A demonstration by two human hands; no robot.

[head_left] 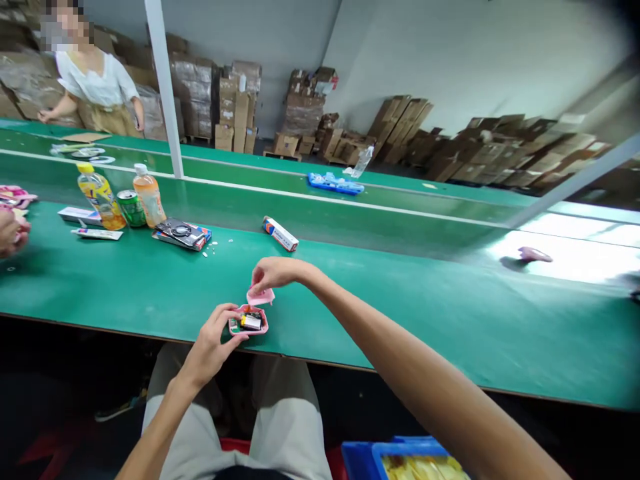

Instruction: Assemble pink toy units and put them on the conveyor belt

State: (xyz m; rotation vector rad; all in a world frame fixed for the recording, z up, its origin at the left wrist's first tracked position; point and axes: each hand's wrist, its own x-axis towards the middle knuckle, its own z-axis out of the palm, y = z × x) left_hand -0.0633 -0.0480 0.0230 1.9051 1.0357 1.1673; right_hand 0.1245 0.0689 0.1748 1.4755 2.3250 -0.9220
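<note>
Down at the near edge of the green table (400, 313), the left hand (213, 343) is gripping a small pink case (249, 321) by its left side, its open face showing a battery and wiring inside. Just above it, the right hand (275, 272) is pinching a pink cover piece (261, 296) between its fingertips, holding it close over the case without quite touching. Farther back are sitting two drink bottles (100, 197), a green can (131, 207) and a small white box (280, 233); another person's hand (11, 232) is resting at the left edge
</note>
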